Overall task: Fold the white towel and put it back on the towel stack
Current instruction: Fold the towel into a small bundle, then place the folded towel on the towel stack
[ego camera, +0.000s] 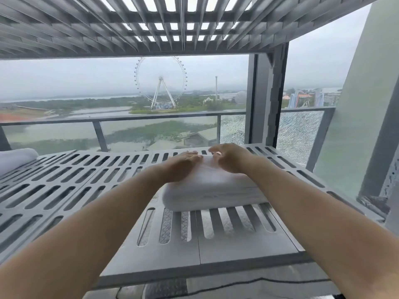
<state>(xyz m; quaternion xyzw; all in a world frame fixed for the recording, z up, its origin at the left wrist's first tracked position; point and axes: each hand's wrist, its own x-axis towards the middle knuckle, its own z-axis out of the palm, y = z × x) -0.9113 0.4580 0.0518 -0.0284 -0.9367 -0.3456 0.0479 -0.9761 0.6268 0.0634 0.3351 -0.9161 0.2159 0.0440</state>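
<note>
One slatted grey shelf (71,178) fills the frame's middle; a folded white towel (207,190) is carried at its centre-right. The left hand (183,166) and right hand (230,157) are pressed flat on it, fingers extended.

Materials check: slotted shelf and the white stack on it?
Shelf: looks like grey moulded plastic or painted metal, matte, with uniform rounded slots; can't tell which. Towel stack: soft white terry cloth by its fuzzy surface, rounded folded edges and layered lines.
</note>
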